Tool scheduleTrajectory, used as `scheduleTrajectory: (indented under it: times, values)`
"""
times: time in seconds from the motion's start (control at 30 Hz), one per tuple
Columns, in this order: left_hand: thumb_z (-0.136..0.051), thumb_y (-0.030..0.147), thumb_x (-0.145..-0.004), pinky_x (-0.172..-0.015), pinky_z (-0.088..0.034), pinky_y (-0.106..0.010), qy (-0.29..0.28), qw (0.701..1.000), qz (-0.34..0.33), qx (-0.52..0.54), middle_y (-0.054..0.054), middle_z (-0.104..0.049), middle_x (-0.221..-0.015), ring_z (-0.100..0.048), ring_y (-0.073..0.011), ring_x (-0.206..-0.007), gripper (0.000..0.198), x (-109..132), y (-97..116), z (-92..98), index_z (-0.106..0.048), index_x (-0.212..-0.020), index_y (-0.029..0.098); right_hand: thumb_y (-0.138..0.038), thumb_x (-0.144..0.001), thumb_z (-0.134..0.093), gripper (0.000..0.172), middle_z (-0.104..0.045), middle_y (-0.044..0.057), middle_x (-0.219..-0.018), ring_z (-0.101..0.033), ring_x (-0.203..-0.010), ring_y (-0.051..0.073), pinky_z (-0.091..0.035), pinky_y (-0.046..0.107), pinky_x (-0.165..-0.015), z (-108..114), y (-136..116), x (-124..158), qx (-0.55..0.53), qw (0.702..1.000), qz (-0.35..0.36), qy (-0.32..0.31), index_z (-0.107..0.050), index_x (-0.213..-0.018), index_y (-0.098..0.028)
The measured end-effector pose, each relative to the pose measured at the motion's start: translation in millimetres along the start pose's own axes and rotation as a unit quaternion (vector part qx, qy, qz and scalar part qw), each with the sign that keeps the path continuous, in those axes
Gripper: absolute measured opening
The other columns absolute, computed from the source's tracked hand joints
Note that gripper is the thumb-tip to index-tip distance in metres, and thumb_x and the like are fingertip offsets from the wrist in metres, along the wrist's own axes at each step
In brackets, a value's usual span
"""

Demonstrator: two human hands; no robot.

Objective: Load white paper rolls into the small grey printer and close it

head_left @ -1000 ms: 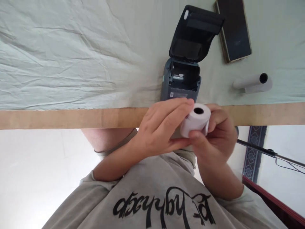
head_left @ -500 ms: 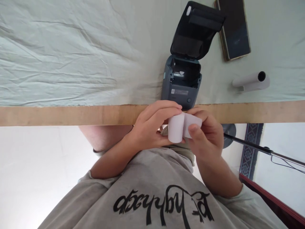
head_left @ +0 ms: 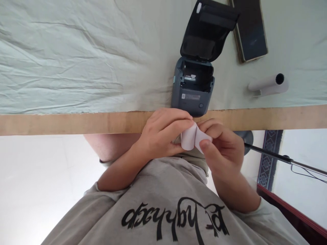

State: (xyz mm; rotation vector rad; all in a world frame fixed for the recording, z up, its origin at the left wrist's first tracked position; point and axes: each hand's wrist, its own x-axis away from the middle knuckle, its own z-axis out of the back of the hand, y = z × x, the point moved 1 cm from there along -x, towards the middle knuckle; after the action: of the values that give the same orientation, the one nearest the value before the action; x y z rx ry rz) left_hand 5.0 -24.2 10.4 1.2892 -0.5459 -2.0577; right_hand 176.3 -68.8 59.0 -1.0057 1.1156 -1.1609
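A small white paper roll (head_left: 188,139) is held in front of the table edge. My left hand (head_left: 162,134) grips it from the left, fingers over the top and thumb below. Its loose end (head_left: 201,139) sticks out to the right, pinched between the thumb and fingers of my right hand (head_left: 223,144). Just beyond my hands stands a dark grey portable printer (head_left: 191,98) with its black lid (head_left: 208,32) swung up and back. A small white scrap shows inside its paper bay (head_left: 196,76).
On the pale green tablecloth (head_left: 89,61) lie a second white paper roll (head_left: 269,85) with a dark core and a dark smartphone (head_left: 251,30), both right of the printer. A wooden table edge (head_left: 76,123) runs across. A black metal stand (head_left: 270,154) is below it at right.
My right hand has turned a little, and the paper's loose end now angles downward from the roll. The roll has tilted slightly in my left hand. The view has shifted a little.
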Motion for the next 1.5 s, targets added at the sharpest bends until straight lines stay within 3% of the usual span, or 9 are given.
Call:
scheduleTrajectory:
  times: [0.17,0.37,0.5,0.77,0.9,1.0,1.1,1.23,1.5]
  values:
    - [-0.077,0.032,-0.096,-0.080,-0.063,-0.032,0.013,1.000,-0.001,0.017,-0.006,-0.080,-0.109,-0.079,-0.0194,-0.097,0.026,2.3,-0.2,-2.4,-0.059,-0.114,0.027,-0.028,-0.098,-0.069,0.004,-0.071,0.003,-0.093,-0.068,-0.085,0.020,-0.058,0.037,-0.073,-2.9,2.4,1.8,0.017,0.997,0.068,-0.018,-0.072,-0.099,-0.028]
    - [-0.065,0.033,-0.104,-0.069,-0.059,-0.028,0.027,1.000,0.001,0.003,-0.003,-0.077,-0.102,-0.075,-0.0166,-0.090,0.013,1.1,4.3,-5.2,-0.059,-0.115,0.027,-0.020,-0.084,-0.081,0.026,-0.062,0.000,-0.098,-0.062,-0.092,0.019,-0.055,0.037,-0.077,-12.0,9.8,6.2,0.111,0.992,0.033,0.042,-0.064,-0.100,-0.031]
    - [-0.061,0.017,-0.100,-0.062,-0.054,-0.028,0.033,0.999,-0.010,-0.022,-0.003,-0.074,-0.100,-0.070,-0.0146,-0.081,0.013,0.0,10.9,-6.2,-0.062,-0.110,0.024,-0.020,-0.079,-0.084,0.038,-0.065,-0.001,-0.101,-0.066,-0.089,0.018,-0.054,0.034,-0.068,-20.1,9.4,6.4,0.106,0.993,0.016,0.045,-0.053,-0.098,-0.032]
    - [-0.068,0.022,-0.099,-0.078,-0.064,-0.034,0.025,0.999,0.011,-0.022,-0.009,-0.074,-0.109,-0.073,-0.0206,-0.099,0.029,-6.5,12.9,-4.4,-0.059,-0.127,0.023,-0.014,-0.081,-0.080,0.049,-0.076,-0.002,-0.113,-0.073,-0.086,0.017,-0.058,0.033,-0.069,0.0,8.2,1.1,0.139,0.990,0.028,0.026,-0.062,-0.121,-0.036]
    - [-0.075,0.044,-0.097,-0.095,-0.065,-0.040,-0.016,1.000,0.016,-0.021,-0.016,-0.070,-0.124,-0.071,-0.0260,-0.113,0.055,-14.8,2.6,6.0,-0.052,-0.141,0.019,-0.020,-0.087,-0.077,0.043,-0.073,0.002,-0.111,-0.074,-0.090,0.021,-0.059,0.038,-0.075,25.0,9.4,-23.3,0.099,0.991,0.047,0.078,-0.064,-0.125,-0.036]
    - [-0.068,0.056,-0.099,-0.105,-0.061,-0.048,-0.014,0.997,0.064,-0.043,-0.017,-0.067,-0.129,-0.068,-0.0304,-0.122,0.058,-19.9,-7.4,10.7,-0.052,-0.143,0.022,-0.029,-0.089,-0.077,0.028,-0.066,0.002,-0.105,-0.070,-0.087,0.020,-0.059,0.040,-0.078,37.2,11.1,-55.7,0.133,0.978,0.114,0.111,-0.066,-0.114,-0.033]
    - [-0.058,0.056,-0.104,-0.117,-0.053,-0.053,-0.055,0.988,0.129,-0.059,-0.016,-0.061,-0.141,-0.062,-0.0326,-0.135,0.054,-21.1,-16.6,8.7,-0.049,-0.149,0.028,-0.032,-0.088,-0.075,0.025,-0.065,0.004,-0.109,-0.069,-0.094,0.020,-0.060,0.040,-0.085,39.2,15.8,-87.8,0.191,0.967,0.153,0.067,-0.062,-0.109,-0.030]
    - [-0.058,0.052,-0.104,-0.113,-0.055,-0.053,-0.108,0.979,0.157,-0.079,-0.019,-0.055,-0.151,-0.060,-0.0341,-0.139,0.059,-18.3,-21.5,3.7,-0.048,-0.155,0.026,-0.021,-0.083,-0.072,0.026,-0.067,0.002,-0.108,-0.071,-0.106,0.022,-0.059,0.041,-0.092,32.5,19.8,-112.9,0.248,0.959,0.138,-0.018,-0.056,-0.102,-0.031]
    - [-0.060,0.055,-0.103,-0.106,-0.057,-0.049,-0.125,0.970,0.185,-0.094,-0.015,-0.058,-0.152,-0.066,-0.0346,-0.129,0.054,-17.0,-18.4,2.6,-0.059,-0.149,0.027,-0.019,-0.080,-0.076,0.019,-0.075,-0.002,-0.093,-0.068,-0.098,0.028,-0.051,0.055,-0.099,25.3,21.1,-130.3,0.407,0.909,0.073,-0.047,-0.064,-0.091,-0.029]
